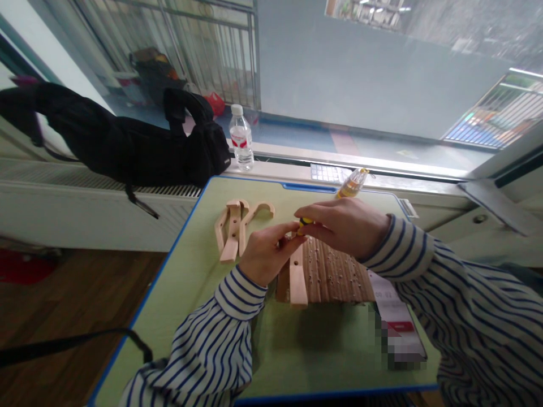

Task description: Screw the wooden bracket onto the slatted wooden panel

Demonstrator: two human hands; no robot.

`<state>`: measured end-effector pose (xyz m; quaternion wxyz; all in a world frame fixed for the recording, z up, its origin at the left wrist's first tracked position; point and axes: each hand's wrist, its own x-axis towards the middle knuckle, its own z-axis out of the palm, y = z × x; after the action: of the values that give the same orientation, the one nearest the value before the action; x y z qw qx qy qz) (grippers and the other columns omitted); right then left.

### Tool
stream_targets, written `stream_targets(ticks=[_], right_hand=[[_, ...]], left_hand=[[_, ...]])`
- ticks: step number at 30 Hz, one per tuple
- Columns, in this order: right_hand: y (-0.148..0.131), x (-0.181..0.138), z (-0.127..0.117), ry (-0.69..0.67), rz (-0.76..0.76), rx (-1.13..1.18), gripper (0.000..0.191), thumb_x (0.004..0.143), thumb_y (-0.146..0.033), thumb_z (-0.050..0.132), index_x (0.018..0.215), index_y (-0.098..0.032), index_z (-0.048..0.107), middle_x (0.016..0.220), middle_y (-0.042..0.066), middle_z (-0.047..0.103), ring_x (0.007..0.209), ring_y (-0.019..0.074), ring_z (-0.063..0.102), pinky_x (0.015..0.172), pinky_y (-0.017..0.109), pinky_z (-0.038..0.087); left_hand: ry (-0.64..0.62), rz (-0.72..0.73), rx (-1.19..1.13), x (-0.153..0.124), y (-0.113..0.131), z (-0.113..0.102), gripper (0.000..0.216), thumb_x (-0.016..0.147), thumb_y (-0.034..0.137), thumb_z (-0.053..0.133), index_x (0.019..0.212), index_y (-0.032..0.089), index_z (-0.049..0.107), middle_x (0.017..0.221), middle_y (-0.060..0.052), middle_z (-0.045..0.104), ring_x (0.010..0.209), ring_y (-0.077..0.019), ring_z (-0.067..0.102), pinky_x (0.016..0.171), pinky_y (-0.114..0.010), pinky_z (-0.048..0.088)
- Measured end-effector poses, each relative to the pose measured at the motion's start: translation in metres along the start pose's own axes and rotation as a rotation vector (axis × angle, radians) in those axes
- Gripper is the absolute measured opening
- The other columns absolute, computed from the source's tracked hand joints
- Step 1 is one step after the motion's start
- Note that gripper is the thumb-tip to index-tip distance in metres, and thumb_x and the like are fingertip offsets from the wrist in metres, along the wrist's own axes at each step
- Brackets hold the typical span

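Note:
My right hand (350,226) comes in from the right, its fingertips closed round a short yellow-and-black handle, which looks like a screwdriver (304,223). Close against it, my left hand (263,254) is pinched just below the handle; what its fingertips hold is hidden. Under both hands lies a brown wooden board (335,277) dotted with many small holes. A pale wooden hook (298,282) with a drilled hole lies along the board's left part, its upper end covered by my fingers. Several similar wooden hooks (233,234) rest on the table to the left.
The green folding table (195,282) has a blue rim. A phone (396,316) lies right of the board. A small bottle of yellowish liquid (352,183) is at the back edge. On the window sill stand a water bottle (241,138) and a black bag (148,147).

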<state>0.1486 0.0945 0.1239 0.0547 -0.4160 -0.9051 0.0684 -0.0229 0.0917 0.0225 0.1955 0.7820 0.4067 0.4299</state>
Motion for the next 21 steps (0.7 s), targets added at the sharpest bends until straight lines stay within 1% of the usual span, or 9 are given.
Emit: stream_targets(ticks=[4, 7, 9, 11, 14, 17, 21], right_hand=[[0.0012, -0.0034, 0.0001, 0.010, -0.038, 0.000, 0.035, 0.088, -0.034, 0.041, 0.115, -0.016, 0.054, 0.099, 0.008, 0.065, 0.083, 0.0173, 0.060, 0.069, 0.028, 0.041], [0.0018, -0.0054, -0.0012, 0.047, -0.067, 0.018, 0.040, 0.087, -0.031, 0.044, 0.123, -0.015, 0.048, 0.108, 0.010, 0.063, 0.089, 0.0179, 0.060, 0.072, 0.029, 0.043], [0.0020, -0.0054, -0.0026, 0.056, -0.095, 0.037, 0.037, 0.087, -0.027, 0.044, 0.122, -0.015, 0.049, 0.111, 0.010, 0.061, 0.092, 0.0174, 0.059, 0.074, 0.028, 0.043], [0.0019, -0.0045, -0.0040, 0.032, -0.126, 0.052, 0.032, 0.088, -0.024, 0.042, 0.116, -0.016, 0.053, 0.110, 0.009, 0.062, 0.093, 0.0168, 0.058, 0.075, 0.028, 0.043], [0.0014, -0.0028, -0.0055, 0.005, -0.134, 0.049, 0.028, 0.088, -0.023, 0.041, 0.110, -0.015, 0.057, 0.103, 0.008, 0.064, 0.089, 0.0156, 0.059, 0.073, 0.027, 0.043], [0.0010, -0.0018, -0.0051, 0.005, -0.119, 0.033, 0.027, 0.089, -0.024, 0.040, 0.107, -0.015, 0.057, 0.097, 0.007, 0.065, 0.083, 0.0145, 0.060, 0.070, 0.026, 0.042], [0.0014, -0.0014, -0.0024, 0.026, -0.088, 0.024, 0.028, 0.089, -0.027, 0.040, 0.107, -0.016, 0.058, 0.095, 0.007, 0.065, 0.082, 0.0149, 0.060, 0.068, 0.026, 0.041]], left_hand=[[0.003, 0.009, 0.009, -0.0006, -0.0018, 0.0007, 0.024, 0.079, 0.032, 0.061, 0.098, 0.018, 0.065, 0.058, 0.004, 0.059, 0.047, -0.0063, 0.049, 0.049, -0.019, 0.038], [0.014, 0.015, -0.003, -0.0016, -0.0030, 0.0003, 0.024, 0.080, 0.033, 0.061, 0.099, 0.019, 0.065, 0.058, 0.005, 0.059, 0.047, -0.0062, 0.049, 0.048, -0.018, 0.038], [0.011, 0.014, -0.001, -0.0022, -0.0033, -0.0003, 0.025, 0.079, 0.032, 0.062, 0.100, 0.019, 0.065, 0.059, 0.004, 0.060, 0.047, -0.0064, 0.050, 0.048, -0.018, 0.038], [-0.002, 0.008, 0.012, -0.0025, -0.0031, -0.0009, 0.025, 0.079, 0.031, 0.062, 0.100, 0.019, 0.065, 0.060, 0.004, 0.062, 0.048, -0.0068, 0.051, 0.049, -0.019, 0.039], [-0.025, 0.000, 0.015, -0.0023, -0.0022, -0.0020, 0.026, 0.079, 0.031, 0.062, 0.102, 0.019, 0.065, 0.062, 0.003, 0.063, 0.050, -0.0075, 0.053, 0.051, -0.020, 0.040], [-0.064, -0.006, -0.012, -0.0014, -0.0013, -0.0030, 0.025, 0.080, 0.029, 0.060, 0.103, 0.019, 0.064, 0.067, 0.002, 0.065, 0.055, -0.0088, 0.056, 0.055, -0.020, 0.043], [-0.102, -0.020, -0.042, -0.0005, -0.0010, -0.0039, 0.024, 0.082, 0.028, 0.058, 0.103, 0.019, 0.065, 0.073, 0.000, 0.068, 0.060, -0.0102, 0.059, 0.060, -0.021, 0.046]])
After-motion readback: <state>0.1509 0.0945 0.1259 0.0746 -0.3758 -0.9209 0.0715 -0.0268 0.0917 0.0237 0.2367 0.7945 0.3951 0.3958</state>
